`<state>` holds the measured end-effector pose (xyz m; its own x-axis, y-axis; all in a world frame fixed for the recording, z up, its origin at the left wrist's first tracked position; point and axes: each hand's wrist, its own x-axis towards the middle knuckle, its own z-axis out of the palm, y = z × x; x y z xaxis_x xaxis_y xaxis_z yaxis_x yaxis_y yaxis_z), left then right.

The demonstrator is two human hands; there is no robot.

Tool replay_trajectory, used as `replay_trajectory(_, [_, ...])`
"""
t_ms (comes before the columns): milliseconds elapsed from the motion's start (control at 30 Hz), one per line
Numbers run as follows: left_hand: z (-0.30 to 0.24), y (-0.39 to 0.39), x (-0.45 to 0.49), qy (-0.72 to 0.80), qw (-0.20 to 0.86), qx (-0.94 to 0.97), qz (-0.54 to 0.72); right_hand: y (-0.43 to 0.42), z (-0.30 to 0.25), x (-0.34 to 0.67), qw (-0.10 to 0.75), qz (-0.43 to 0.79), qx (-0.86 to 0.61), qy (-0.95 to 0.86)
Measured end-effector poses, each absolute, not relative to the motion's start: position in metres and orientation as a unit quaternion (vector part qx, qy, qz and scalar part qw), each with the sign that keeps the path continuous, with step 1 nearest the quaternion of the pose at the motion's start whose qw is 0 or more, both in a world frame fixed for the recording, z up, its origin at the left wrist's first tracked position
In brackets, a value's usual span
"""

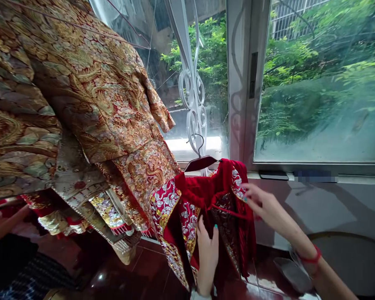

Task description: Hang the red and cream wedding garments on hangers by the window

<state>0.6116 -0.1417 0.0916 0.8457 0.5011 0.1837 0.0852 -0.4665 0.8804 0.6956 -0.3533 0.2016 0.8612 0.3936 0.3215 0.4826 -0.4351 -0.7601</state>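
Observation:
A red jacket with silver and gold embroidery hangs on a dark hanger, its front parted. My left hand rises from below in front of the opening, fingers upright and thumb apart. Its fingertips reach the edge of an embroidered panel; whether they press the cloth I cannot tell. On the other side, my right hand has its bent fingers and thumb closed at the embroidered edge of the jacket. A thin red cord crosses the lining between my hands.
Gold-brocade garments hang densely on the left. The hanger's hook is by white scrolled ironwork at the window. A phone-like dark slab rests on the sill. Another person's arm shows at lower left; a round grey tabletop-like shape stands at lower right.

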Motion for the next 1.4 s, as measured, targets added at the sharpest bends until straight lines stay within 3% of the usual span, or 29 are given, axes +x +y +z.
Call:
replay_trajectory(100, [0.079,-0.152,0.634,0.253,0.526,0.787,0.199,-0.354,0.168,0.689,0.485,0.244,-0.771,-0.333])
replay_trajectory(167, [0.079,-0.151,0.643,0.263,0.555,0.763,0.201,-0.344,0.147,0.699,0.512,0.325,-0.733,-0.306])
replay_trajectory(333, [0.073,-0.153,0.639,0.214,0.584,0.743,0.248,-0.294,0.125,0.731,0.608,0.288,-0.708,-0.217])
replay_trajectory(467, [0.079,-0.156,0.638,0.226,0.587,0.726,0.277,-0.264,0.135,0.739,0.627,0.382,-0.615,-0.289])
replay_trajectory(633, [0.094,-0.156,0.630,0.167,0.580,0.750,0.271,-0.255,0.136,0.748,0.634,0.338,-0.641,-0.271])
replay_trajectory(800, [0.093,-0.152,0.629,0.199,0.823,0.525,0.083,-0.262,0.126,0.748,0.608,0.362,-0.656,-0.261])
replay_trajectory(900, [0.098,-0.147,0.639,0.183,0.882,0.435,0.017,-0.262,0.123,0.744,0.614,0.365,-0.647,-0.269])
replay_trajectory(1100, [0.112,-0.152,0.633,0.161,0.820,0.527,0.154,-0.263,0.122,0.743,0.658,0.321,-0.626,-0.267])
replay_trajectory(1267, [0.113,-0.177,0.598,0.154,0.595,0.754,0.231,-0.264,0.129,0.739,0.632,0.446,-0.555,-0.307])
replay_trajectory(1400, [0.115,-0.205,0.566,0.176,0.476,0.831,0.228,-0.255,0.139,0.736,0.643,0.453,-0.524,-0.325])
